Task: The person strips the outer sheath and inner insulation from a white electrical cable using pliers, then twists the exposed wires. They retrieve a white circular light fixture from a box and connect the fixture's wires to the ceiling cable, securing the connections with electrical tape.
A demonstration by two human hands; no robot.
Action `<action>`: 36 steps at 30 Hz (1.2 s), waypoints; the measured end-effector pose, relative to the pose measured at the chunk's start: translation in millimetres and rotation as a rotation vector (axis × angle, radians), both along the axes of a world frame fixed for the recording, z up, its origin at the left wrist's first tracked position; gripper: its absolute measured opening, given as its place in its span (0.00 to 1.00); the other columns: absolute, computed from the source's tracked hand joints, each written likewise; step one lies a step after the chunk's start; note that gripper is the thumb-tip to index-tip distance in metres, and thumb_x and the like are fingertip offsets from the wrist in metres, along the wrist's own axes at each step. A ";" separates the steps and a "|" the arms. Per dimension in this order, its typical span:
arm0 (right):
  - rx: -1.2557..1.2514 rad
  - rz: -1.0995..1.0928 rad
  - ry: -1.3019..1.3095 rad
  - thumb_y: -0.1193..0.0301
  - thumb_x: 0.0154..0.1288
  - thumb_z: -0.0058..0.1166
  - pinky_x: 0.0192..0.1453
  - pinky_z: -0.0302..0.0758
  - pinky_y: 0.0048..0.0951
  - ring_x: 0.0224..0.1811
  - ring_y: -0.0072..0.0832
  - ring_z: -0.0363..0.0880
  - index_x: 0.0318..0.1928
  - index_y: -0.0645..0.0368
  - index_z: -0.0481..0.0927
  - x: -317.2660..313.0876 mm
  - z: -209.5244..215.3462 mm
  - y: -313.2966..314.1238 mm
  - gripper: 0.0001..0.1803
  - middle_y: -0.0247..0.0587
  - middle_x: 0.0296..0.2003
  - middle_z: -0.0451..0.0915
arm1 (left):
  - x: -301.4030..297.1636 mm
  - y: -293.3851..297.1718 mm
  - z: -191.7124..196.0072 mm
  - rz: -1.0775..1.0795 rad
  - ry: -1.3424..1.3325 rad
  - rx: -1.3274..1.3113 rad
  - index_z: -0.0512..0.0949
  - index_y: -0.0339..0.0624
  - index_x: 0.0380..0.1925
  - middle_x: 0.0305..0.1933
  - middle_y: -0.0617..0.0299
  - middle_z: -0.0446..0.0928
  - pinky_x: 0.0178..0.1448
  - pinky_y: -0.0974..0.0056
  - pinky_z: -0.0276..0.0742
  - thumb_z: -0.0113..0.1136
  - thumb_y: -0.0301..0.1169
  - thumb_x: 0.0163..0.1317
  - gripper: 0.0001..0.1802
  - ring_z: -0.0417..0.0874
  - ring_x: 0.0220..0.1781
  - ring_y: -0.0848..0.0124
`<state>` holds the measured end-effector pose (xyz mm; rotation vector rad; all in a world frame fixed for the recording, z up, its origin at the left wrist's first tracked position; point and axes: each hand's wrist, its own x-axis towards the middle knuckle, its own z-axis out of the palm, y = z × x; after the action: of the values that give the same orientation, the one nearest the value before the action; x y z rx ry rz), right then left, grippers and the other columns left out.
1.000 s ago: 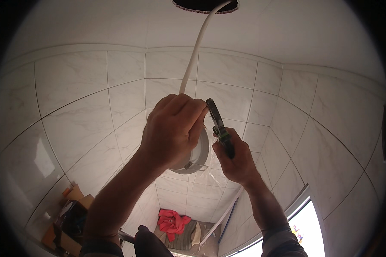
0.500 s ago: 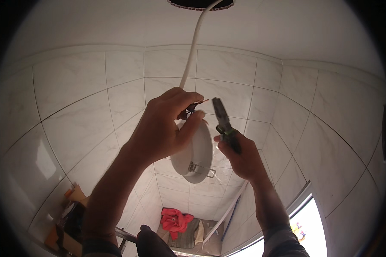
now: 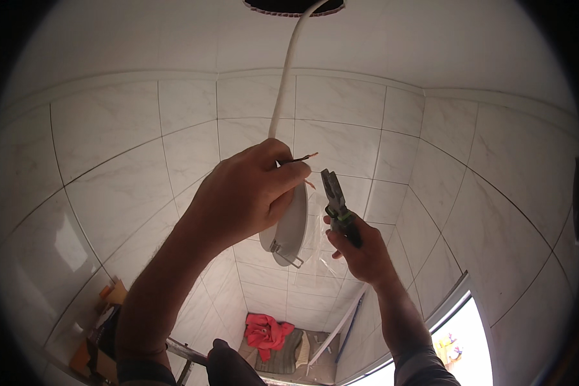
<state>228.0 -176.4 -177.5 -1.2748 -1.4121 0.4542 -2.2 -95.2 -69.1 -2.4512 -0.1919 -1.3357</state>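
My left hand is closed on dark electrical wires at the lower end of a white cable. Bare copper ends stick out past its fingertips, one above and one below. A round white recessed lamp with a spring clip hangs just behind and below that hand; how it is attached is hidden by the fingers. To the right, my right hand grips a pair of pliers with dark and green handles. The plier jaws point up, close to the copper ends but apart from them.
The cable comes from a round hole in the white ceiling. Marbled tiles cover the walls. Clear plastic hangs beside the lamp. Below lie a red cloth, a metal bar and cardboard. A bright window is at lower right.
My left fingers have shifted their hold on the wires and the lamp has turned more edge-on. The pliers in my right hand have dropped slightly, and the lower copper end shows more clearly.
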 end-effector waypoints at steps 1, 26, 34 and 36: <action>0.014 -0.023 -0.049 0.64 0.74 0.60 0.46 0.78 0.29 0.33 0.25 0.81 0.70 0.57 0.74 0.1 -0.1 -0.2 0.27 0.39 0.31 0.83 | -0.3 -0.5 0.6 0.040 -0.002 0.023 0.85 0.46 0.44 0.40 0.62 0.83 0.41 0.63 0.89 0.69 0.17 0.61 0.14 0.90 0.38 0.67; 0.340 -0.296 -0.732 0.74 0.68 0.64 0.50 0.85 0.43 0.47 0.44 0.88 0.69 0.53 0.74 11.4 46.5 -33.2 0.29 0.45 0.51 0.87 | 4.4 -1.2 3.9 -0.006 -0.025 0.076 0.81 0.44 0.43 0.41 0.61 0.85 0.43 0.63 0.92 0.73 0.22 0.61 0.13 0.91 0.41 0.64; 0.296 -0.449 -0.953 0.73 0.68 0.64 0.46 0.83 0.40 0.44 0.39 0.88 0.64 0.51 0.77 12.1 59.0 -41.6 0.25 0.43 0.43 0.87 | 3.0 -1.6 5.9 0.003 0.014 0.130 0.80 0.45 0.44 0.42 0.61 0.84 0.43 0.62 0.91 0.73 0.23 0.60 0.14 0.91 0.40 0.65; 0.309 -0.414 -0.879 0.72 0.68 0.65 0.43 0.82 0.38 0.39 0.36 0.88 0.61 0.52 0.79 15.7 58.3 -41.1 0.22 0.42 0.38 0.87 | 2.7 -0.7 6.0 0.002 0.025 0.140 0.80 0.46 0.45 0.42 0.61 0.84 0.43 0.61 0.91 0.74 0.24 0.60 0.15 0.91 0.41 0.64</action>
<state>243.7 -217.5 -119.2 -1.5219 -1.7557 -0.6684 0.5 -95.9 -63.1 -2.3488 -0.0912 -1.2718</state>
